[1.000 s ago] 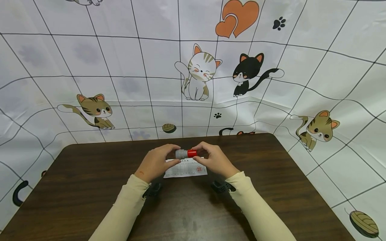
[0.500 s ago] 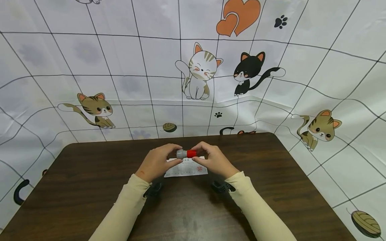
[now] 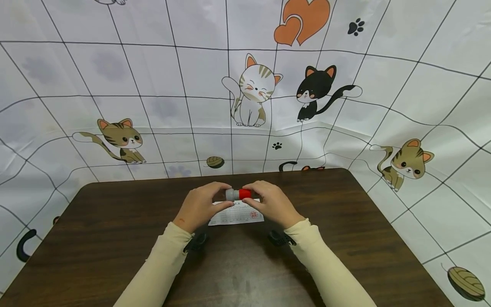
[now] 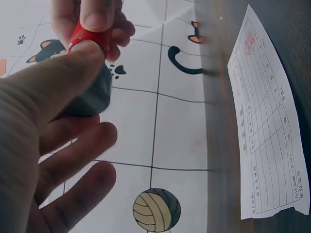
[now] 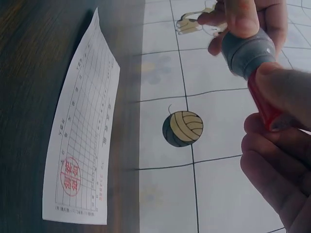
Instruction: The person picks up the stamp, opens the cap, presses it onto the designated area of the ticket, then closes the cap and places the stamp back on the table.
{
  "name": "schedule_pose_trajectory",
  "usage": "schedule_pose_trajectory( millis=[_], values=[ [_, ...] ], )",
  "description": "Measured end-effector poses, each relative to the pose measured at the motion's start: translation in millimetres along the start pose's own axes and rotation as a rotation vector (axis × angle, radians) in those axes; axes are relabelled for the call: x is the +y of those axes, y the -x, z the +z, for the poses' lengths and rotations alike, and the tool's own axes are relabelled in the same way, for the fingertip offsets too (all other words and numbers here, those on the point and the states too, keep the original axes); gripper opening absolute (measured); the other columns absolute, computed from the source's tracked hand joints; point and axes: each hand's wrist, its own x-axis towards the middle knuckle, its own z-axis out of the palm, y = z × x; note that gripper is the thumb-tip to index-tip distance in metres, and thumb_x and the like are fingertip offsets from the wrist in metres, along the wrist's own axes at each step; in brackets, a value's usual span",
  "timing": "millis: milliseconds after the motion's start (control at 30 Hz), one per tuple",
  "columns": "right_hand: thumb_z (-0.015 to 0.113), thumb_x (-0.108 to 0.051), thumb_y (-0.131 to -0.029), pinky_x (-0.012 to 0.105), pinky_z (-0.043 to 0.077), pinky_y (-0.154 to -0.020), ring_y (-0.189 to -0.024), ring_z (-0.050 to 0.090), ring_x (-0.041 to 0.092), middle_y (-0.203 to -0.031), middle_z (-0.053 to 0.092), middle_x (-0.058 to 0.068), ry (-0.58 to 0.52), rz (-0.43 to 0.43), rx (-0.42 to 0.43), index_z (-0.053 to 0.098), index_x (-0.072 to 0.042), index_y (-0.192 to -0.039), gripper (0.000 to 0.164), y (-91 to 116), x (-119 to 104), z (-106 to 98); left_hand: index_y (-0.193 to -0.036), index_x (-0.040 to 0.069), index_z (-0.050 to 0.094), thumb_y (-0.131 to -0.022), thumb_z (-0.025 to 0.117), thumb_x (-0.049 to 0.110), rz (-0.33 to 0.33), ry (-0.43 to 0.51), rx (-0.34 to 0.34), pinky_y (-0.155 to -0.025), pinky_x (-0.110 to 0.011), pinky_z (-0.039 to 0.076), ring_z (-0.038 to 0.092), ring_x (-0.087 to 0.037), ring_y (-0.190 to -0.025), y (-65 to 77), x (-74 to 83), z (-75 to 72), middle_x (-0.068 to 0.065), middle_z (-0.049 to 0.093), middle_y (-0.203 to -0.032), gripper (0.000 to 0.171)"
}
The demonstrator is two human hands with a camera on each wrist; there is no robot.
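My two hands hold a small hand stamp [image 3: 232,195] sideways above the table, grey at its left end and red at its right. In the head view my left hand [image 3: 197,207] pinches the grey part between thumb and fingers. My right hand [image 3: 273,205] grips the red part [image 5: 265,104] from the other side. Below and behind the stamp lies a printed paper slip [image 3: 235,215] with ruled columns. The right wrist view shows a round red stamp mark [image 5: 71,176] on this paper. Fingers hide parts of the stamp in both wrist views.
The dark brown wooden table [image 3: 122,238] has rounded far corners. Behind it hangs a white grid-patterned sheet [image 3: 172,111] printed with cats, hearts and yarn balls. Black straps sit around both wrists, below the cream sleeves [image 3: 157,264].
My left hand and the grey end have shifted very slightly right, towards my right hand. Both hands keep their hold on the stamp, and the paper stays where it was.
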Motion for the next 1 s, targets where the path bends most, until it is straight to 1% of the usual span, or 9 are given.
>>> schedule_pose_trajectory(
  millis=[167, 233, 333, 433, 567, 667, 800, 867, 1000],
  values=[
    [0.083, -0.015, -0.090, 0.032, 0.059, -0.089, -0.098, 0.066, 0.017, -0.110, 0.072, 0.004, -0.002, -0.070, -0.025, 0.073, -0.007, -0.121, 0.034, -1.9, 0.0, -2.0, -0.124, 0.011, 0.073, -0.085, 0.087, 0.022, 0.064, -0.011, -0.002, -0.093, -0.042, 0.059, 0.074, -0.024, -0.105, -0.1, 0.8, -2.0, -0.005, 0.075, -0.120, 0.043],
    [0.083, -0.013, -0.089, 0.032, 0.059, -0.088, -0.098, 0.066, 0.017, -0.109, 0.072, 0.004, -0.021, -0.087, -0.030, 0.073, -0.007, -0.121, 0.034, -2.3, 0.9, -2.8, -0.126, 0.011, 0.073, -0.085, 0.087, 0.020, 0.084, -0.005, 0.001, -0.094, -0.041, 0.058, 0.074, -0.024, -0.108, 0.2, -0.2, -2.3, -0.005, 0.074, -0.122, 0.044],
    [0.083, -0.013, -0.089, 0.031, 0.059, -0.085, -0.096, 0.066, 0.017, -0.109, 0.072, 0.004, -0.045, -0.090, -0.024, 0.074, -0.007, -0.122, 0.034, -2.3, 1.9, -3.1, -0.130, 0.011, 0.071, -0.086, 0.086, 0.018, 0.104, 0.008, 0.007, -0.094, -0.041, 0.058, 0.073, -0.023, -0.110, 0.4, -0.4, -2.7, -0.006, 0.073, -0.125, 0.047],
    [0.083, -0.015, -0.090, 0.031, 0.060, -0.083, -0.094, 0.067, 0.017, -0.109, 0.073, 0.005, -0.064, -0.066, -0.007, 0.074, -0.008, -0.122, 0.034, -1.9, 1.9, -2.1, -0.128, 0.010, 0.072, -0.086, 0.087, 0.020, 0.098, 0.000, 0.023, -0.093, -0.041, 0.059, 0.073, -0.023, -0.108, -0.1, 0.6, -2.8, -0.006, 0.073, -0.123, 0.046],
    [0.084, -0.016, -0.089, 0.035, 0.061, -0.078, -0.091, 0.068, 0.019, -0.107, 0.074, 0.004, -0.115, -0.019, 0.016, 0.075, -0.008, -0.120, 0.033, -1.3, 1.8, -0.6, -0.119, 0.010, 0.075, -0.084, 0.088, 0.028, 0.055, -0.023, 0.051, -0.088, -0.040, 0.061, 0.073, -0.022, -0.101, -0.5, 2.0, -3.3, -0.005, 0.075, -0.115, 0.042],
    [0.083, -0.015, -0.089, 0.037, 0.061, -0.077, -0.091, 0.068, 0.019, -0.106, 0.074, 0.004, -0.137, -0.017, 0.013, 0.075, -0.008, -0.119, 0.032, -1.1, 2.4, 0.3, -0.118, 0.011, 0.075, -0.083, 0.089, 0.030, 0.047, -0.018, 0.046, -0.089, -0.040, 0.061, 0.073, -0.022, -0.102, 0.0, 2.1, -4.3, -0.004, 0.075, -0.115, 0.042],
    [0.084, -0.014, -0.088, 0.034, 0.060, -0.080, -0.095, 0.068, 0.018, -0.108, 0.073, 0.004, -0.121, -0.066, 0.002, 0.075, -0.008, -0.120, 0.033, -0.7, 4.2, 0.8, -0.123, 0.011, 0.075, -0.084, 0.088, 0.024, 0.088, -0.007, 0.013, -0.097, -0.041, 0.057, 0.071, -0.023, -0.113, 0.5, 0.1, -4.9, -0.004, 0.074, -0.121, 0.043],
    [0.084, -0.014, -0.088, 0.031, 0.059, -0.081, -0.096, 0.068, 0.016, -0.109, 0.074, 0.003, -0.108, -0.083, 0.006, 0.075, -0.008, -0.120, 0.034, -0.4, 5.1, 0.4, -0.126, 0.011, 0.074, -0.084, 0.088, 0.021, 0.114, -0.007, 0.008, -0.099, -0.041, 0.056, 0.070, -0.023, -0.116, 0.6, -0.8, -4.8, -0.005, 0.073, -0.124, 0.046],
    [0.085, -0.014, -0.087, 0.029, 0.060, -0.080, -0.095, 0.069, 0.016, -0.108, 0.075, 0.003, -0.122, -0.068, 0.017, 0.077, -0.010, -0.119, 0.034, 0.5, 5.8, -0.6, -0.127, 0.012, 0.074, -0.083, 0.089, 0.021, 0.143, -0.007, 0.031, -0.098, -0.041, 0.056, 0.070, -0.022, -0.115, -0.1, -0.6, -3.8, -0.004, 0.074, -0.123, 0.047]
  ],
)
